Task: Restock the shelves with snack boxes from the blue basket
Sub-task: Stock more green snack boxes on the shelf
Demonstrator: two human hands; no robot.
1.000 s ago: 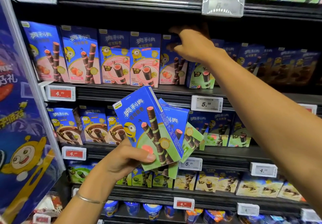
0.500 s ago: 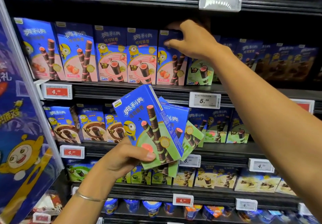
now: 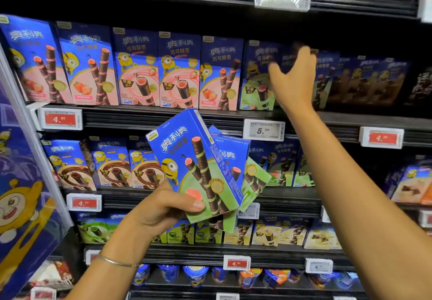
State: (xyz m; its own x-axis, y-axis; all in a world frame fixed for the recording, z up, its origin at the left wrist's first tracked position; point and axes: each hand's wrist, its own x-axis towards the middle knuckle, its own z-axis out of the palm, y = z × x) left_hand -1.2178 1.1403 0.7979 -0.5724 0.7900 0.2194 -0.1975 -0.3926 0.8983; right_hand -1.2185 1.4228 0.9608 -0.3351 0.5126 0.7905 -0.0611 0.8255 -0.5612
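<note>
My left hand point(image 3: 163, 208) grips a fanned stack of blue-and-green snack boxes point(image 3: 201, 166) by their lower corner, held up in front of the middle shelf. My right hand point(image 3: 292, 77) is raised at the upper shelf with fingers spread and nothing in it, just in front of the green-fronted boxes point(image 3: 256, 82) standing there. To the left of these stand several pink strawberry boxes point(image 3: 138, 70) in a row. The blue basket is out of view.
Black shelf rails carry price tags, one white tag point(image 3: 263, 130) under the green boxes and red ones point(image 3: 60, 119) further left. Chocolate-flavour boxes point(image 3: 114, 166) fill the middle shelf's left side. A blue display panel point(image 3: 21, 194) juts out at the left.
My right hand has moved right along the upper shelf, away from the top of the strawberry box it touched, and its fingers have spread. The left hand still holds the stack.
</note>
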